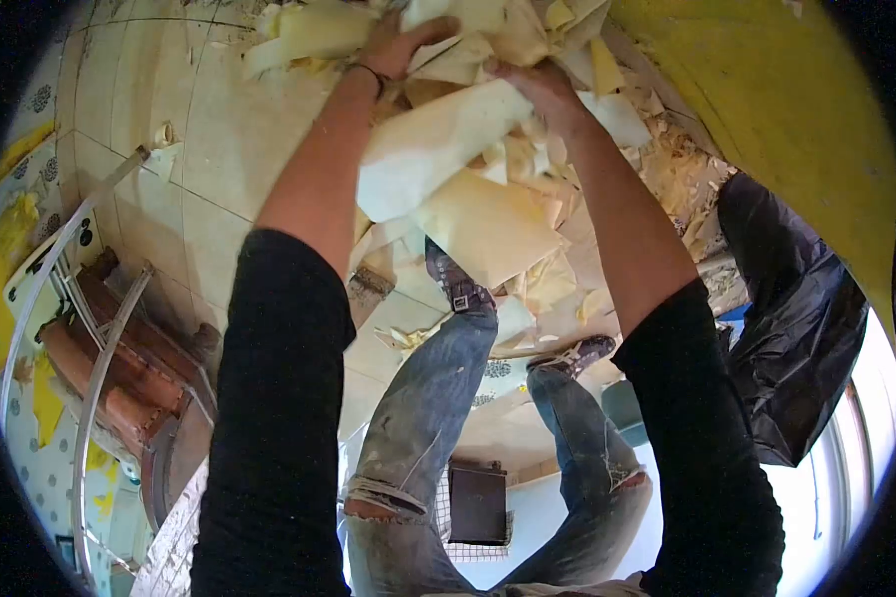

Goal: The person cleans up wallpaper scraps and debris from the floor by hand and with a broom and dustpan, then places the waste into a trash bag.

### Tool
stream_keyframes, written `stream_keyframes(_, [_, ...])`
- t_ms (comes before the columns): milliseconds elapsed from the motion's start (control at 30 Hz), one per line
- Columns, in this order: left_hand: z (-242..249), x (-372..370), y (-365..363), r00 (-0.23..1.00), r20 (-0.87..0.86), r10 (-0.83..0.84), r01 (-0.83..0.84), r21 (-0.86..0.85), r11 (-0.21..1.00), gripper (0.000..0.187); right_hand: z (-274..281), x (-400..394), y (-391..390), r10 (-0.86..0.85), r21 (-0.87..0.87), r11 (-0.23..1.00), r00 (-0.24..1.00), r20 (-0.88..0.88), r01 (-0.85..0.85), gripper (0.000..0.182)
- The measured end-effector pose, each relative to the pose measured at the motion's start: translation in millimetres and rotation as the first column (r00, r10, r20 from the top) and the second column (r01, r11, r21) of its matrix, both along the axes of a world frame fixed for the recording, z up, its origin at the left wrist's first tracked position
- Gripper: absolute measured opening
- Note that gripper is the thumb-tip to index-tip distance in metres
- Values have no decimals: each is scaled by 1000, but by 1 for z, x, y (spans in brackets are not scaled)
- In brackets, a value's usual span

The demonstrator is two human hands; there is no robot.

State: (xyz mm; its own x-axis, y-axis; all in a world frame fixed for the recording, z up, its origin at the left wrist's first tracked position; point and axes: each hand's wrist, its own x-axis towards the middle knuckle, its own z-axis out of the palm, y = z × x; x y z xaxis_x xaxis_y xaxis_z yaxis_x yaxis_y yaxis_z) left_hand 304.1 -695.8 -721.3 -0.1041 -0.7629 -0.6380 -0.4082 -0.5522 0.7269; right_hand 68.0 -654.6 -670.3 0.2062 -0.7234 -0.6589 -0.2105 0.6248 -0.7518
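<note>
A heap of torn, cream-coloured wallpaper scraps (488,224) lies on the tiled floor in front of me, with several large curled sheets on top. At the upper middle, my left hand (396,45) grips the heap from its left side, thumb stretched across the paper and some fingers cut off by the top edge. From the right, my right hand (543,88) is closed on a bunch of the same scraps, its fingertips partly covered by paper. The bunch (493,35) sits between both hands.
At the right hangs a black plastic bag (791,318) beside a yellow wall (777,99). A metal-framed item (100,368) and a brown leather-like bag (119,388) stand at the left. My shoes (458,279) are among scraps, and small debris covers the floor at right.
</note>
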Motion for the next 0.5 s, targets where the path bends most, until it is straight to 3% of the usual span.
stream_keyframes(67, [49, -33, 33, 897, -408, 170, -149, 84, 985, 55, 25, 4, 13, -1, 63, 998, 1000, -22, 2, 53])
stream_keyframes(100, [54, -53, 46, 768, -525, 367, -272, 251, 929, 52, 35, 1, 17, -2, 123, 992, 999, -44, 8, 53])
stream_keyframes(133, [46, -70, 63, 592, -598, 541, -341, 422, 840, 48, -4, -12, 31, 65, 333, 941, 998, -19, -55, 51])
stream_keyframes(167, [21, -73, 92, 809, -519, 276, -224, 163, 961, 48, 86, 1, 36, -115, 266, 959, 993, 32, 103, 57])
stream_keyframes(200, [9, -78, 115, 940, -340, 13, -41, -75, 996, 47, 86, 1, 54, -89, 312, 940, 981, -170, 139, 57])
stream_keyframes(233, [74, -93, 123, 819, -488, 304, -266, 147, 953, 47, 110, -5, 71, -162, 383, 909, 986, -39, 165, 56])
stream_keyframes(267, [153, -107, 139, 610, -548, 572, -414, 395, 820, 47, 71, -17, 108, -225, 315, 920, 972, -64, 233, 51])
stream_keyframes(300, [187, -115, 156, 552, -533, 641, -379, 524, 763, 47, 104, -23, 130, -376, 283, 884, 926, -39, 371, 49])
stream_keyframes(333, [215, -121, 170, 496, -508, 704, -324, 644, 693, 48, 112, -32, 156, -398, 197, 906, 913, 93, 375, 51])
stream_keyframes(367, [232, -124, 190, 455, -553, 698, -247, 674, 696, 49, 134, -36, 180, -442, 160, 881, 896, -53, 444, 51])
stream_keyframes(400, [246, -127, 209, 415, -595, 688, -162, 696, 700, 50, 164, -42, 196, -464, 153, 871, 884, -57, 467, 49])
stream_keyframes(433, [267, -134, 225, 480, -609, 631, -157, 648, 745, 51, 214, -48, 201, -510, 201, 840, 860, -23, 504, 48])
stream_keyframes(467, [288, -141, 239, 542, -618, 569, -154, 593, 790, 53, 218, -59, 226, -468, -81, 881, 884, -7, 466, 47])
stream_keyframes(500, [301, -145, 256, 671, -547, 500, -146, 564, 813, 53, 237, -69, 241, -490, -43, 871, 872, 0, 490, 48])
